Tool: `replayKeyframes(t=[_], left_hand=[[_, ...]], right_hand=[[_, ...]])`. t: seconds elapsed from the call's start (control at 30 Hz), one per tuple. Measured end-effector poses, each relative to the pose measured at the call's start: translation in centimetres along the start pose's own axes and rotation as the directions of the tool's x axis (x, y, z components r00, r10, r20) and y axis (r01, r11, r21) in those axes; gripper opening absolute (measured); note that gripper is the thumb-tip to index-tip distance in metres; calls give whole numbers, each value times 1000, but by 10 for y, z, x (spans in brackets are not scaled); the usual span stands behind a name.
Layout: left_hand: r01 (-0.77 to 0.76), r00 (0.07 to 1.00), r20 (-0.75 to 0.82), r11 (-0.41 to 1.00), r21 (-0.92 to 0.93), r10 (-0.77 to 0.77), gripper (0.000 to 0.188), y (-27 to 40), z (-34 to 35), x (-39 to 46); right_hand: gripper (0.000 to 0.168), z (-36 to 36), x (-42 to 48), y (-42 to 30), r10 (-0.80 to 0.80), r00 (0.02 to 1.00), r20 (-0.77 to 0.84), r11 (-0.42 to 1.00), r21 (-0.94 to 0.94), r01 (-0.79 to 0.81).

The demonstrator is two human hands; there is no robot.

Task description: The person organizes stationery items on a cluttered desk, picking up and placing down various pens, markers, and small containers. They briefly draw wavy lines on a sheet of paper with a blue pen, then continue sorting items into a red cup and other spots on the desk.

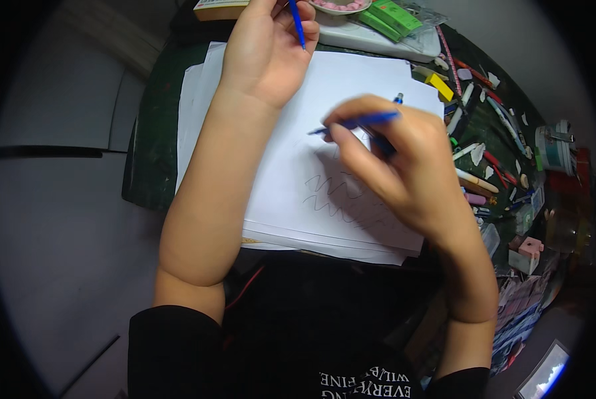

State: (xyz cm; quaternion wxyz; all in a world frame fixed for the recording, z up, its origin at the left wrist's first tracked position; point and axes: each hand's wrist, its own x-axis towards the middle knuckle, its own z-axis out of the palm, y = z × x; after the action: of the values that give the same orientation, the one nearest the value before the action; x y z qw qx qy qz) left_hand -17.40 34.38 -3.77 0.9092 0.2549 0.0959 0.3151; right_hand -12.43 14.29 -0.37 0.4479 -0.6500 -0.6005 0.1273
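My left hand (283, 60), palm up at the top of the view, has its fingers curled around a slim blue pen (298, 25) whose fine tip points down toward the palm. Part of that hand is cut off by the frame's upper edge. Over the stack of white paper (278, 184), my right hand (392, 149) pinches a blurred blue pen (372, 119), its tip pointing left. A second blue pen-like piece (399, 98) shows behind the right fingers, mostly hidden. Wavy dark pen strokes (328, 204) mark the top sheet below the right hand.
Pens, a yellow block (439, 87) and torn paper scraps (477, 154) crowd the dark green tabletop (153, 129) at right. Green boxes (392, 17) and a dish (340, 6) of pink pieces sit at the back. A white tub (555, 149) stands far right.
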Motion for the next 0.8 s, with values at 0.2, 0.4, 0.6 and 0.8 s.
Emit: replayKeyframes(t=[0.2, 0.4, 0.6, 0.8], left_hand=[[3, 997, -79, 995, 101, 5, 16, -7, 11, -8], [-61, 997, -30, 992, 110, 65, 19, -8, 13, -9], [-77, 997, 26, 983, 166, 74, 19, -11, 16, -13], [-70, 997, -4, 971, 227, 73, 16, -16, 18, -15]], right_hand=[[13, 7, 21, 29, 113, 994, -4, 989, -92, -112], [10, 7, 10, 24, -2, 1000, 22, 980, -201, 7], [12, 4, 7, 23, 67, 998, 20, 989, -134, -63], [16, 5, 5, 26, 28, 999, -36, 981, -190, -34]])
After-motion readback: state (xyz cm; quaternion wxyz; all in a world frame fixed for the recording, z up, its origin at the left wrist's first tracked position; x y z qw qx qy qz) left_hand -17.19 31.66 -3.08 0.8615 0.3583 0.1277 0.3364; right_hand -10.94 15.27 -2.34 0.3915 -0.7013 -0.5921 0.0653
